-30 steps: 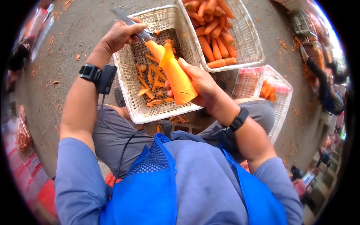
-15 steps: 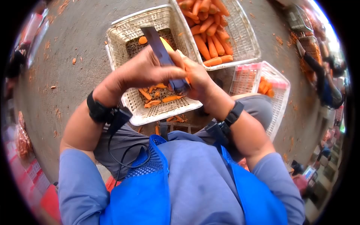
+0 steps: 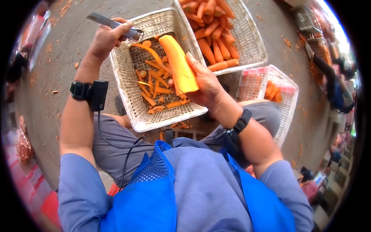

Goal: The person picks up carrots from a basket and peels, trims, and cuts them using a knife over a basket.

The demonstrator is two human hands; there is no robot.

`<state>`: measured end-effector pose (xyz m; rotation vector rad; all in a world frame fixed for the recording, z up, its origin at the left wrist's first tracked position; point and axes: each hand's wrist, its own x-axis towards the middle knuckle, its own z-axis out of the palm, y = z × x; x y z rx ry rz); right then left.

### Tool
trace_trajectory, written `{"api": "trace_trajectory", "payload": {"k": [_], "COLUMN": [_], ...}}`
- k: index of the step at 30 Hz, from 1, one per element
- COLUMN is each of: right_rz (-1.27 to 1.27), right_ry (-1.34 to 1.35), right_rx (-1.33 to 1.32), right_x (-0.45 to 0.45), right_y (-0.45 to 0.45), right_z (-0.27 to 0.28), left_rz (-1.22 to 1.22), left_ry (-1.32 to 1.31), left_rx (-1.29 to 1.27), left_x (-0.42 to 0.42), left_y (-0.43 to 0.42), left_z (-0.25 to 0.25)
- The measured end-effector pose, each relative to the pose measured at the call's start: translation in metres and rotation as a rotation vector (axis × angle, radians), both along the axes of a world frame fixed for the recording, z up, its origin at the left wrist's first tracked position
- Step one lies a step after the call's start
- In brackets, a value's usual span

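My left hand (image 3: pixel 107 40) is closed around a grey peeler (image 3: pixel 112 24), its metal head pointing right and its flat handle end sticking out to the left. It is raised over the left rim of a white plastic basket (image 3: pixel 133 73). My right hand (image 3: pixel 206 83) grips a thick, bright orange carrot (image 3: pixel 178 65) from the right side, thumb along its upper face. The carrot is tilted over the basket, with its blunt lower end towards me. Long carrot peelings (image 3: pixel 156 79) and a few round end pieces lie in the basket below.
A second white basket (image 3: pixel 251 34) full of whole carrots (image 3: pixel 216 34) adjoins at upper right. A pink-and-white basket (image 3: pixel 288 91) with carrot pieces stands by my right knee. Peel scraps dot the concrete floor (image 3: pixel 77 50). Another person (image 3: pixel 340 85) is at the far right.
My left hand has moved away to the upper left with the peeler, off the carrot. The carrot in my right hand is now in full view, and more peelings show in the basket.
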<state>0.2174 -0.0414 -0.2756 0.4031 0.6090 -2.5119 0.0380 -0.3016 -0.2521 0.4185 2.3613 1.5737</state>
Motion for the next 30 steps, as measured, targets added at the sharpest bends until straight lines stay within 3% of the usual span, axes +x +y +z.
{"api": "trace_trajectory", "payload": {"k": [5, 8, 10, 11, 14, 15, 17, 21, 25, 30], "right_rz": [0.006, -0.015, 0.054, 0.06, 0.104, 0.129, 0.181, 0.035, 0.128, 0.056], "right_ry": [-0.022, 0.029, 0.127, 0.125, 0.149, 0.133, 0.104, -0.167, 0.037, 0.037], "right_rx": [0.109, 0.027, 0.034, 0.043, -0.025, -0.062, -0.135, -0.102, -0.075, 0.106], "right_x": [-0.009, -0.011, -0.011, -0.009, -0.004, -0.004, -0.004, -0.002, -0.001, -0.002], "right_y": [0.002, -0.001, -0.001, -0.007, -0.008, -0.005, 0.001, -0.01, -0.001, 0.006], "right_z": [0.014, 0.018, 0.012, 0.018, 0.001, -0.005, -0.004, 0.005, -0.005, -0.004], "left_rz": [-0.178, -0.366, -0.519, -0.558, -0.525, -0.495, -0.402, -0.249, -0.129, -0.048], "left_ry": [0.013, -0.172, -0.131, 0.046, -0.322, -0.276, -0.283, -0.254, -0.059, 0.03], "left_rx": [0.156, 0.197, 0.251, 0.322, 0.319, 0.198, 0.255, 0.224, 0.121, 0.089], "left_x": [0.046, 0.085, 0.108, 0.112, 0.095, 0.081, 0.061, 0.026, -0.008, -0.011], "left_y": [0.032, 0.061, 0.079, 0.087, 0.074, 0.066, 0.056, 0.04, 0.011, -0.009], "left_z": [0.024, 0.041, 0.05, 0.041, 0.052, 0.043, 0.032, 0.003, -0.028, -0.013]}}
